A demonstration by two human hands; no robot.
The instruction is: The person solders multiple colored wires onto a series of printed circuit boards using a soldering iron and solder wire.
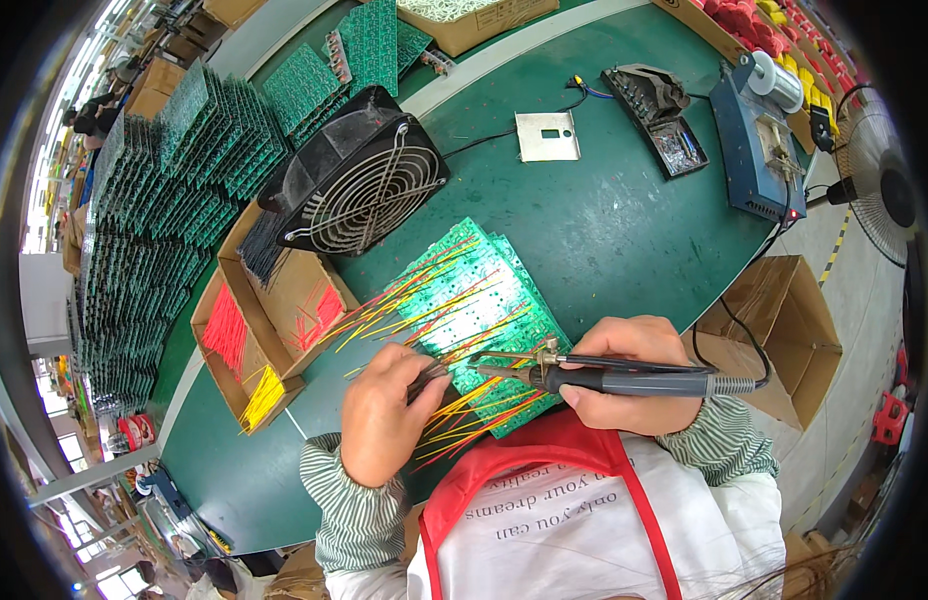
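Observation:
In front of me lies a green circuit board panel (529, 325), stacked on at least one more board. Rows of thin red and yellow wires (459, 425) stick out from it toward the left. My right hand (634, 365) is closed around a soldering iron (634, 383) with a thin solder-feed tube along its top. The iron's tip points left, close over the board. Beside that tip, my left hand (384, 405) pinches a few dark wires (431, 378) at the board's left side. Whether the tip touches the board I cannot tell.
A black fan (369, 185) stands behind a cardboard box (274, 345) of sorted wires. Tall stacks of circuit boards (144, 250) rise at far left. A blue solder feeder (749, 145) with a spool sits far right, near a black tray (674, 145) and metal plate (547, 150).

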